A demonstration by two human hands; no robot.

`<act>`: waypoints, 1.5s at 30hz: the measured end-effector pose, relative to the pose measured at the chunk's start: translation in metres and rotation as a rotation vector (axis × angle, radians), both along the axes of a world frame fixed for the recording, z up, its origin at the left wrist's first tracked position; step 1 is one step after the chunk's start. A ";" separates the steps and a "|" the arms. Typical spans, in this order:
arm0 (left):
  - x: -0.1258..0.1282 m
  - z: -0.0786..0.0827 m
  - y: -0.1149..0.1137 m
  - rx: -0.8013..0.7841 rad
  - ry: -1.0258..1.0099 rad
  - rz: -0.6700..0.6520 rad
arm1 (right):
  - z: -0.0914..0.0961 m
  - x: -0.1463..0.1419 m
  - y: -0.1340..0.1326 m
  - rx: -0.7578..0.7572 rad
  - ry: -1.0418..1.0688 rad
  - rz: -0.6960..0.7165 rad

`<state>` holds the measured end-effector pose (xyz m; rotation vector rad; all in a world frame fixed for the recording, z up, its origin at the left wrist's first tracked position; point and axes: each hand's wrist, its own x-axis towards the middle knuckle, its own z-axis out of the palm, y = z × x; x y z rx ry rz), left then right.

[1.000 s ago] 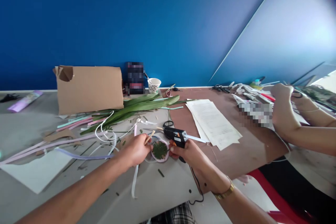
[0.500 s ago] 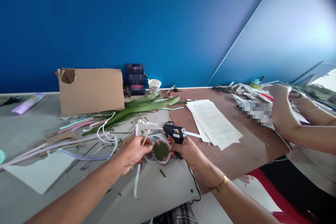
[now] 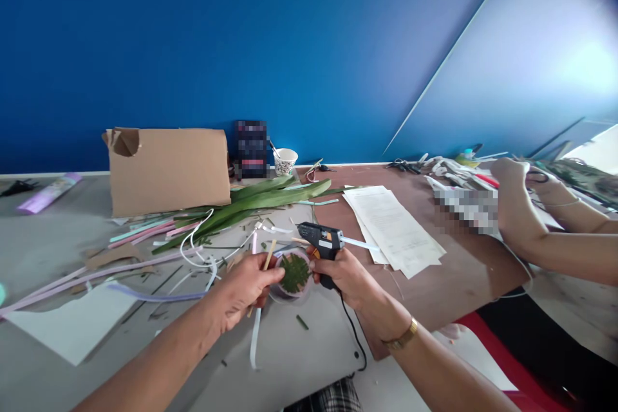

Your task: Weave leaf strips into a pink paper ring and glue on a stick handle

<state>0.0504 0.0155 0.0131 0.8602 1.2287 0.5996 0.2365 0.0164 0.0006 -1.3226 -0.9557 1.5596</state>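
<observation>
My left hand [image 3: 251,278] is closed on a thin wooden stick [image 3: 270,252]. Its thumb touches the left edge of a small round piece [image 3: 295,273] with a pale lilac rim and chopped green leaf strips inside. My right hand [image 3: 344,270] is wrapped around the grip of a black hot glue gun [image 3: 322,239], its nozzle pointing left above the round piece. A translucent glue stick [image 3: 360,244] pokes out of the gun's back end. My right fingertips come close to the piece's right edge; whether they touch it I cannot tell.
Long green leaves [image 3: 270,198], pastel strips and white cord [image 3: 186,241] lie beyond my left hand. Behind them stand a cardboard box [image 3: 168,170] and a paper cup [image 3: 286,161]. Printed sheets [image 3: 391,225] lie right of the gun. Another person's arms [image 3: 541,235] work at far right.
The glue gun has risen slightly and its nozzle has moved a little left, over the round piece. My left thumb has come further onto the piece's edge. The view has shifted slightly.
</observation>
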 end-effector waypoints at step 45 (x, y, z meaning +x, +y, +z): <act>0.009 -0.018 -0.003 -0.035 -0.548 0.618 | -0.012 -0.053 0.017 0.091 0.124 -0.173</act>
